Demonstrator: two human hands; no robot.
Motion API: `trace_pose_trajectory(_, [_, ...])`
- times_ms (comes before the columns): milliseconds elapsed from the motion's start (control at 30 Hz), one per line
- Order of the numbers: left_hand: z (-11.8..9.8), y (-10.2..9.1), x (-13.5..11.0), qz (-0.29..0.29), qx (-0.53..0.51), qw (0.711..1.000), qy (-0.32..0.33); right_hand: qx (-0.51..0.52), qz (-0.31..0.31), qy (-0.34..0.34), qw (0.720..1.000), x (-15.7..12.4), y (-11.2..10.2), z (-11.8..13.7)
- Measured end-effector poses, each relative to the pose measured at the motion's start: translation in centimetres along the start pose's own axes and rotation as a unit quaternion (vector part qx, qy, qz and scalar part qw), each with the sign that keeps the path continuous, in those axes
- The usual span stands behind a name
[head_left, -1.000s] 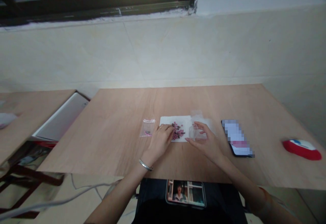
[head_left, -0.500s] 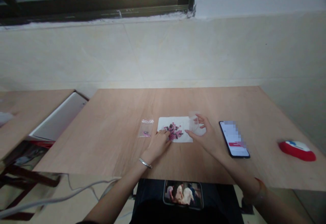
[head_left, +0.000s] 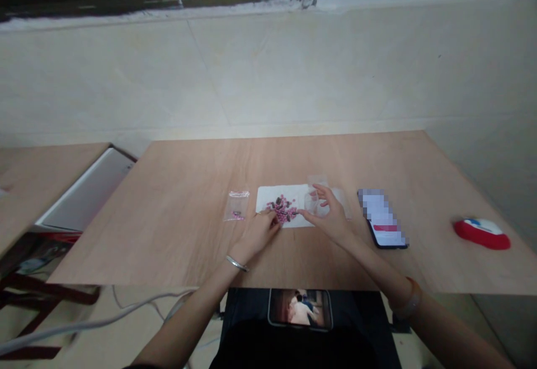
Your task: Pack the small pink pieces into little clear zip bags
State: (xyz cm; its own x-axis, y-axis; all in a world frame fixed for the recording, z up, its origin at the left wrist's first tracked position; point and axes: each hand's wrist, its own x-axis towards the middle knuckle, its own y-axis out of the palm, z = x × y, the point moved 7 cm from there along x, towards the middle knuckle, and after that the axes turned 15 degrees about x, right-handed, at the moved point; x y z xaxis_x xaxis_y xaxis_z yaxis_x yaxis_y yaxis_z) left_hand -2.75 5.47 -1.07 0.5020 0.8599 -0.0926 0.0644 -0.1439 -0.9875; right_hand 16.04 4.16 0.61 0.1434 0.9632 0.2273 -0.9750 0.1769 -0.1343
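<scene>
Small pink and dark beads (head_left: 283,210) lie in a loose pile on a white sheet (head_left: 265,191). My left hand (head_left: 260,231) reaches into the near left side of the pile, fingers bent and pressed together. Whatever the fingertips pinch is too small to make out. Across the sheet's right side, my right hand (head_left: 330,216) curves its thumb and fingers around a clear plastic container (head_left: 311,199), whose outline is faint. Left of the sheet lies a small clear zip bag (head_left: 238,204) with a few beads inside.
Right of the sheet, a phone (head_left: 384,221) lies face up on the wooden table (head_left: 188,201). A red and white object (head_left: 482,233) sits farther right. Another phone (head_left: 300,308) rests on my lap. More clear plastic (head_left: 318,180) lies behind my right hand.
The camera view has shifted slightly, so the table appears higher. My right hand has come a little closer to the beads with the clear container. The left hand stays at the pile.
</scene>
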Motion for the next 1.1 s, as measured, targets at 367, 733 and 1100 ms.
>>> trace_pose_trajectory(367, [-0.2,-0.4,0.2,-0.014,-0.003,1.0,0.006,-0.005,0.015,-0.016,1.0,-0.1,0.3,0.1])
trace_pose_trajectory(733, [-1.3,-5.5,-0.4,-0.173,-0.227,0.958,-0.021,-0.031,0.079,-0.049,0.995,-1.0,1.8,0.4])
trace_pose_trajectory(1100, [-3.0,-6.4,0.0,-0.192,-0.195,0.961,0.043,-0.03,0.082,-0.066,0.994,-1.2,1.9,0.7])
